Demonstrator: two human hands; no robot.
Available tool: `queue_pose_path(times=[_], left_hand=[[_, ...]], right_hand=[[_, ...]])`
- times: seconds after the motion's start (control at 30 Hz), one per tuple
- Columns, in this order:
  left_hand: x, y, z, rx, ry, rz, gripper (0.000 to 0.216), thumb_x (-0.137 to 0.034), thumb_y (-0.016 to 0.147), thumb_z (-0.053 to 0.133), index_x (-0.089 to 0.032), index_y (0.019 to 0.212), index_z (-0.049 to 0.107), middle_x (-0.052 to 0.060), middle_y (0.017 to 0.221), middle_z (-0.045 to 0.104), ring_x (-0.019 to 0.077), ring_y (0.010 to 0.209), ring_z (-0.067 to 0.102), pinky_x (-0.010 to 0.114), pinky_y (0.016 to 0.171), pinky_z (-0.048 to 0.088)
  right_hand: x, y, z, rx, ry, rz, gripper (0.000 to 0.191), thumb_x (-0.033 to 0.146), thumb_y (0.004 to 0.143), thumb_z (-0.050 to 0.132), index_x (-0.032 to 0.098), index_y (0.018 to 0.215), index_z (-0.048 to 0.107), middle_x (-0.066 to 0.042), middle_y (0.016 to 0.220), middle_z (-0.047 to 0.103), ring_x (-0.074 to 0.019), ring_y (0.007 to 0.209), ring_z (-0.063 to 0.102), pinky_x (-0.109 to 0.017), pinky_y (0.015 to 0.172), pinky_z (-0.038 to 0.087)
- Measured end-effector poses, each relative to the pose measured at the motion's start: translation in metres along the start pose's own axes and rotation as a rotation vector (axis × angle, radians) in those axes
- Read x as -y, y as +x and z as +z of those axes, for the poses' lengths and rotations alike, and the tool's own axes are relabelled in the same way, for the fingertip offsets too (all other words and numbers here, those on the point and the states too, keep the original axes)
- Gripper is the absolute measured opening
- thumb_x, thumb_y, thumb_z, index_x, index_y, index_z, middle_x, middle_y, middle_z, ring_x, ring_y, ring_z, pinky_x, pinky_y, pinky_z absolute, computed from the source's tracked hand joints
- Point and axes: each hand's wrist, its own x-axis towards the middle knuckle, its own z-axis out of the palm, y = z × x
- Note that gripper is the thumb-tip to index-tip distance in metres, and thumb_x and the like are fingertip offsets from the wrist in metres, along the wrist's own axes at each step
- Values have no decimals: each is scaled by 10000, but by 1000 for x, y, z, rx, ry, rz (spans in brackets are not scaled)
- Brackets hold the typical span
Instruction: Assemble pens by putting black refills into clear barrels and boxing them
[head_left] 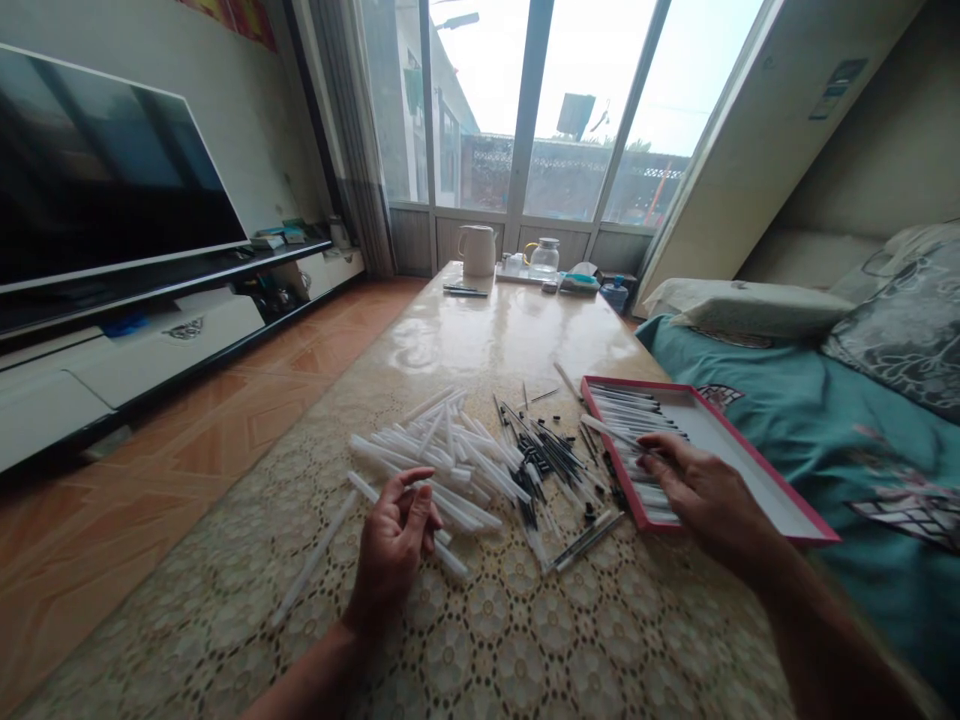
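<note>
Head view: pens (pixel 637 410) line the red tray (pixel 750 470) beneath flat right hand (pixel 705 495); left hand (pixel 394 545) curled, grasp unclear.

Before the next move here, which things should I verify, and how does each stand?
1. Left hand at the white pen barrels: ok, at the pile's near edge.
2. Left hand holding a barrel: cannot tell, fingers curled.
3. Right hand on the pens in the red-rimmed tray: ok, fingers rest on them.
4. Bare space in the tray: ok, along its right side.
5. Black refills apart from the barrels: not ok, the piles overlap.
</note>
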Motion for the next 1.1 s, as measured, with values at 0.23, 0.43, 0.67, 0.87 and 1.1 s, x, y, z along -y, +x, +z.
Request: queue_pose_path(times=[0.23,0.43,0.67,0.87,1.1], left_hand=[[-1,0,0,-1,-10,-7,342,-415,831,563,-174,1071,526,-62,549,551,77,403,437,178,397,360],[-3,0,2,-4,-26,-6,335,-405,821,581,-175,1061,539,-60,545,550,74,401,431,174,391,345],[-3,1,1,-16,-21,-8,324,-394,821,584,-174,1054,541,-62,547,551,72,409,432,171,397,350],[-2,0,1,-15,-20,-5,324,-398,823,579,-176,1057,544,-61,552,549,70,413,430,172,404,353],[-5,0,1,-24,-17,-22,348,-414,801,595,-171,1046,551,-58,547,548,83,401,434,187,392,347]], right_hand=[[-90,11,3,-113,-472,25,229,254,810,478,231,919,679,-76,1012,654,-248,930,616,-331,684,420],[-114,1,17,-19,-505,69,225,271,786,519,257,918,700,-67,1023,656,-245,929,615,-315,635,406],[-130,-1,22,-163,-476,179,366,255,849,376,177,1090,639,-133,1088,648,-275,961,623,-361,741,469],[-154,2,25,-56,-527,445,416,210,803,379,95,1113,632,-200,879,705,-295,742,673,-357,616,476],[-140,-1,30,-128,-503,368,401,200,789,400,133,1113,627,-174,939,695,-282,788,659,-361,669,474]])
